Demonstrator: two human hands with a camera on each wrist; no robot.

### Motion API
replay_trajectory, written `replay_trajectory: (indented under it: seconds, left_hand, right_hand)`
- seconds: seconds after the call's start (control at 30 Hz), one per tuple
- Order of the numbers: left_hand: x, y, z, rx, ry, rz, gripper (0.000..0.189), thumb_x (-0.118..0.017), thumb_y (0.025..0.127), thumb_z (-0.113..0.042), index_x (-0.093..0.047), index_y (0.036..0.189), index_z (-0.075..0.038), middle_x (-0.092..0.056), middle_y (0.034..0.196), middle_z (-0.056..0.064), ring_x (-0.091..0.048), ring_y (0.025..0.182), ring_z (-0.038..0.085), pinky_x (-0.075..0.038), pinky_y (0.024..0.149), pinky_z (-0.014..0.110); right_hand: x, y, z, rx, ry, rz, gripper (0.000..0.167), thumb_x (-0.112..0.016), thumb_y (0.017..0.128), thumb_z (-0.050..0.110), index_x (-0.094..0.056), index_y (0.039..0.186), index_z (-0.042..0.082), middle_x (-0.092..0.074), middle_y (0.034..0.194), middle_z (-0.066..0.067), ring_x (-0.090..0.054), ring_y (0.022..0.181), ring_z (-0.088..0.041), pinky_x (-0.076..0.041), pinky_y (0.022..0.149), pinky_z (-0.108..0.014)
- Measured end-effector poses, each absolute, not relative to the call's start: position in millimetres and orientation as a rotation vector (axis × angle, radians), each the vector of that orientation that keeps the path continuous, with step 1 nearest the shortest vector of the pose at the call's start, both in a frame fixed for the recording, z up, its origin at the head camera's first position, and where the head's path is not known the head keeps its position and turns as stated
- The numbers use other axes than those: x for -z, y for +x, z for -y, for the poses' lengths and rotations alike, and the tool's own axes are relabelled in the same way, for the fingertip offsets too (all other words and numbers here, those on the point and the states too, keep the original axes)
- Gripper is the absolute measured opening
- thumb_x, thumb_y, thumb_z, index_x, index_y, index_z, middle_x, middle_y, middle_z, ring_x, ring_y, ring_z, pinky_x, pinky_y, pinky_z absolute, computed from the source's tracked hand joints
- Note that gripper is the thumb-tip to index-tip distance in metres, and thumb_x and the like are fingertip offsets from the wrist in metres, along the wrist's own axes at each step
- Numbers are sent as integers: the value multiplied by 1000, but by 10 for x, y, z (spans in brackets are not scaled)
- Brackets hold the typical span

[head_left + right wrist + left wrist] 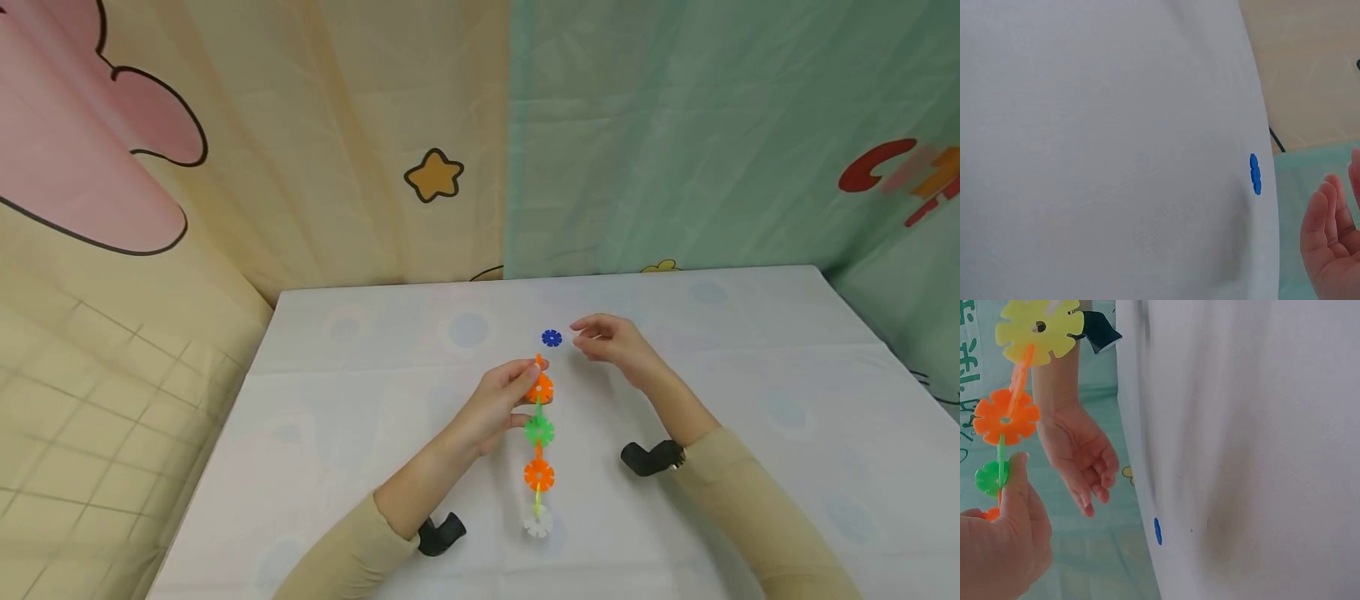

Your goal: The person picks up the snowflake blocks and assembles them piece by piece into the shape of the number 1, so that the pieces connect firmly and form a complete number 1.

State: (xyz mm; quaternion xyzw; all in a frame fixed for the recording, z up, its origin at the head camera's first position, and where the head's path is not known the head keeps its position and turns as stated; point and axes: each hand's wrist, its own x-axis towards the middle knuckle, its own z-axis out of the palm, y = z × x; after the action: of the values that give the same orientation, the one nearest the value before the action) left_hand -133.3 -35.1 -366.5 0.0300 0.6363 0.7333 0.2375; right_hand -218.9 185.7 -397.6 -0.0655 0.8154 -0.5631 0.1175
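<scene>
My left hand [495, 406] pinches the upper end of a chain of notched plastic snowflake discs between thumb and fingers. From the top down run an orange disc [542, 390], a green disc [539, 431], another orange disc [539, 475] and a white disc [537, 524], with edge-on discs slotted between them. One of those, a yellow disc [1054, 339], faces the camera in the left wrist view. To the right of a loose blue disc [552, 337], my right hand [613, 343] hovers with loosely bent fingers and nothing in them. The blue disc lies flat on the table.
A white cloth covers the table [360, 417], whose far edge runs along a printed curtain [360, 125]. The blue disc is near that far edge. Black wrist-worn devices [442, 534] are on both forearms.
</scene>
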Motion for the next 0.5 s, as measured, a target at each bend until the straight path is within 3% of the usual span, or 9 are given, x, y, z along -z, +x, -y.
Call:
replay_trajectory:
  seconds: [0.13, 0.27, 0.5]
  left_hand:
    - [3648, -1333, 343, -2017, 72, -1735, 41, -48, 98, -26, -49, 133, -4, -57, 120, 7, -57, 93, 17, -51, 84, 39]
    - [3647, -1338, 332, -2021, 69, -1726, 43, -48, 98, -27, -47, 134, -4, -54, 127, 6, -57, 93, 17, -52, 81, 34]
    - [3675, -1354, 325, -2036, 72, -1710, 44, -48, 98, -27, -47, 134, -2, -55, 126, 7, -57, 90, 16, -51, 67, 23]
  right_hand:
    - [4048, -2322, -1824, 1531, -145, -2444, 36, -61, 91, 13, -54, 121, -5, -55, 100, -15, -53, 81, -20, -49, 70, -19]
    - [4131, -2455, -1774, 1452, -83, -2488, 34, -63, 89, 12, -57, 119, -4, -55, 97, -14, -52, 75, -19, -48, 67, -21]
    - [4226, -2584, -1689, 1378, -13, -2522, 36, -65, 86, 12, -58, 118, -2, -56, 99, -16, -54, 76, -21, -49, 70, -23]
